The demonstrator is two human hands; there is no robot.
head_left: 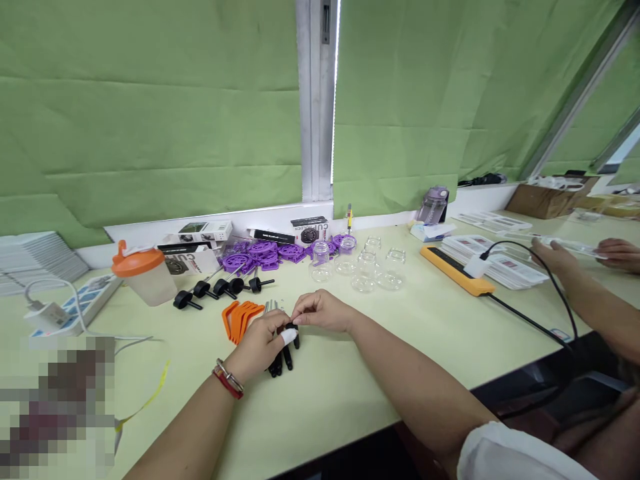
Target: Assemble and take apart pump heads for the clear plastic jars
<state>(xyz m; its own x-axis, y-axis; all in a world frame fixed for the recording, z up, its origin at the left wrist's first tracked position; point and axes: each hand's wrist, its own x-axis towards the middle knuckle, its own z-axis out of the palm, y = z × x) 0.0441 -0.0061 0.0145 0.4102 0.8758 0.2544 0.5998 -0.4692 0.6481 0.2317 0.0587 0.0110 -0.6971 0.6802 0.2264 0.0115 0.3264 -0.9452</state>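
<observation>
My left hand (260,343), white wrapping round its thumb, is closed on a small black part (292,326). Thumb and fingertips of my right hand (320,311) are pinched together at the top of that part; whatever is between them is hidden. Just beneath lie several black handles (277,365) with metal rods, partly covered by my left hand. Beside that hand, to the left, is a group of bent orange plastic pieces (241,320). Several black round parts with stems (220,288) lie in a row farther back.
Purple plastic parts (265,253) are heaped at the back by printed boxes (190,259). Clear jars (367,270) stand right of them. An orange-lidded shaker (150,277) and a white power strip (83,310) are left. At right are an orange power strip (455,270) and another person's hands (553,257).
</observation>
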